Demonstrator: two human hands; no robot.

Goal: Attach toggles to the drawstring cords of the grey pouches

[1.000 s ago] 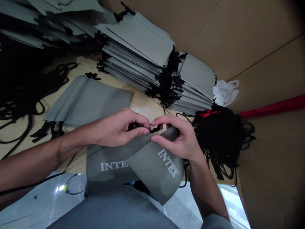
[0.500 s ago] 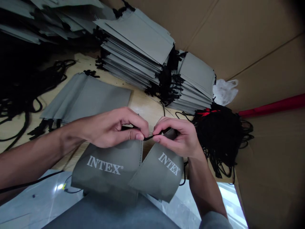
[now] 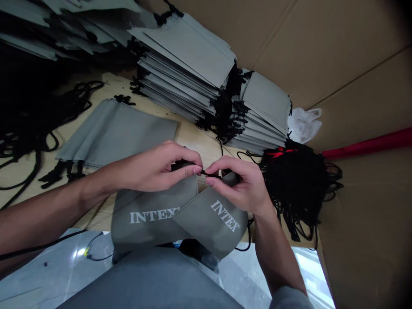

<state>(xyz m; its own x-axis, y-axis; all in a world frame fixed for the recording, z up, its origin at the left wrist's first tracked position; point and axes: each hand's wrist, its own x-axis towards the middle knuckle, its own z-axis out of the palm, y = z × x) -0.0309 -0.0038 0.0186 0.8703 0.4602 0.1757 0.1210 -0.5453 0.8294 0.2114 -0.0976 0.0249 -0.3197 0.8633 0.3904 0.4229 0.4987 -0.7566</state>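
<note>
The person's forearms angle inward, and both hands are closed in tight pinches. The left hand [image 3: 154,169] and right hand [image 3: 240,184] grip a black cord [image 3: 210,174] at the top edge of a folded gray INTEX bag [image 3: 212,221], which sits just below them. Beyond, stacked gray bags [image 3: 186,56] and a heap of black cords [image 3: 298,186] cover the wooden surface [image 3: 193,143] beside a cardboard wall [image 3: 354,77].
</note>
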